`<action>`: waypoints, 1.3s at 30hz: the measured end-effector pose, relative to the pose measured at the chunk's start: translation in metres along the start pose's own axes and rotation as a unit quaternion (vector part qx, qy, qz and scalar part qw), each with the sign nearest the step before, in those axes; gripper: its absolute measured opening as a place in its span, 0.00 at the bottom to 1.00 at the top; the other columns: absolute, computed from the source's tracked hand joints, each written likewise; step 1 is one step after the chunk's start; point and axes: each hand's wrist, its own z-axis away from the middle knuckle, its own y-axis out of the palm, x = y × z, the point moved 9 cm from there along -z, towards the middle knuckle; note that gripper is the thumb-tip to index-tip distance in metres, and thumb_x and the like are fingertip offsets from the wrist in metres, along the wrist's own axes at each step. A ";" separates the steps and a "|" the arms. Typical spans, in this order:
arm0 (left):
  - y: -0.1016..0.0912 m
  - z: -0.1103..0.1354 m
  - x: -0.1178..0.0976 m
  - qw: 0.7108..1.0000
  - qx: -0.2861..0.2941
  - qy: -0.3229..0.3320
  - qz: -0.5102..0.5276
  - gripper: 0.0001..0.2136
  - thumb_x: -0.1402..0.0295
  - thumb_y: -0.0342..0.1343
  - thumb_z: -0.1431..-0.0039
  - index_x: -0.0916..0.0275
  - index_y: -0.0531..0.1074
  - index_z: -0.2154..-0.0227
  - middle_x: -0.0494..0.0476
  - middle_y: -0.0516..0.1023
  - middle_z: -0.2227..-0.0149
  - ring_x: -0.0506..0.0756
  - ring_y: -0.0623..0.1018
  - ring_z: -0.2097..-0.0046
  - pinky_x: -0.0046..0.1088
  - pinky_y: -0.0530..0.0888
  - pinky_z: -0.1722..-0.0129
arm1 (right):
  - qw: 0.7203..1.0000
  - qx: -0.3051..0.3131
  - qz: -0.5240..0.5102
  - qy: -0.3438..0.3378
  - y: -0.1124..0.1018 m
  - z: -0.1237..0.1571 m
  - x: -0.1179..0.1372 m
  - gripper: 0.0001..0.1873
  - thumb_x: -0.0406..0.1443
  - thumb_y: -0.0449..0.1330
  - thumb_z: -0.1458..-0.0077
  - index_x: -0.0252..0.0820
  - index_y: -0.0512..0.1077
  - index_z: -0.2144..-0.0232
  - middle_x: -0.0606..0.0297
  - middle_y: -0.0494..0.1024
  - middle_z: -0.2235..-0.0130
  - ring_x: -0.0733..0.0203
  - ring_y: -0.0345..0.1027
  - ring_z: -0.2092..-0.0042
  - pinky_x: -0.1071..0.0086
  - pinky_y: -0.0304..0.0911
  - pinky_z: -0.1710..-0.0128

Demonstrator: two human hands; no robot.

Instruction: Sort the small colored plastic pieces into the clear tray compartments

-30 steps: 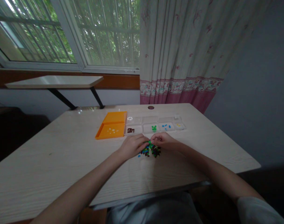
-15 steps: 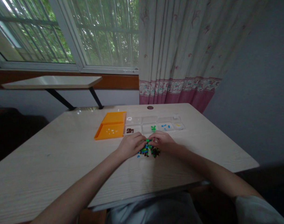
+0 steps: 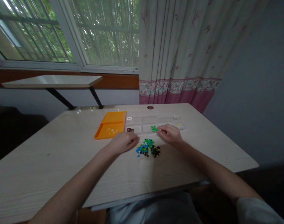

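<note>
A mixed pile of tiny green, blue, yellow and dark brown pieces lies on the table in front of me. My right hand is over the clear compartment tray, thumb and forefinger pinched at a small green piece beside the other green pieces in a front compartment. My left hand rests at the left of the pile with its fingers curled together; what they hold, if anything, is too small to make out. Just behind it, dark brown pieces sit in another compartment.
An open orange case with several white pieces in its front half stands left of the tray. A few yellow pieces lie in the tray's right compartment. A raised shelf is at the back left of the table.
My right hand has moved from the pile up to the tray's green compartment, now covering most of the blue pieces there. My left hand has drawn left, leaving the pile uncovered.
</note>
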 end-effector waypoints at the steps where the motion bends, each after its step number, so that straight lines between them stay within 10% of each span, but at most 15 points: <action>1: 0.001 0.001 0.000 1.000 0.016 0.006 0.000 0.09 0.66 0.46 0.43 0.61 0.71 0.69 0.53 0.74 0.69 0.50 0.72 0.69 0.22 0.64 0.72 | 1.000 -0.007 0.005 -0.001 -0.003 -0.001 -0.001 0.08 0.38 0.57 0.47 0.40 0.73 0.68 0.64 0.74 0.74 0.68 0.63 0.75 0.75 0.60 0.73; 18: 0.007 0.003 -0.023 0.994 0.062 0.073 0.046 0.09 0.73 0.46 0.45 0.60 0.71 0.67 0.52 0.74 0.65 0.49 0.73 0.64 0.20 0.66 0.66 | 1.000 -0.009 0.017 0.006 -0.005 0.000 -0.009 0.08 0.38 0.57 0.47 0.40 0.73 0.67 0.66 0.72 0.75 0.69 0.61 0.76 0.75 0.59 0.73; 39: 0.007 0.002 -0.014 0.997 0.073 0.025 0.008 0.06 0.67 0.49 0.47 0.61 0.70 0.70 0.54 0.74 0.68 0.52 0.72 0.67 0.23 0.65 0.69 | 0.969 0.124 0.074 0.198 0.034 0.016 -0.060 0.11 0.37 0.55 0.48 0.43 0.73 0.63 0.67 0.69 0.74 0.65 0.61 0.72 0.73 0.55 0.71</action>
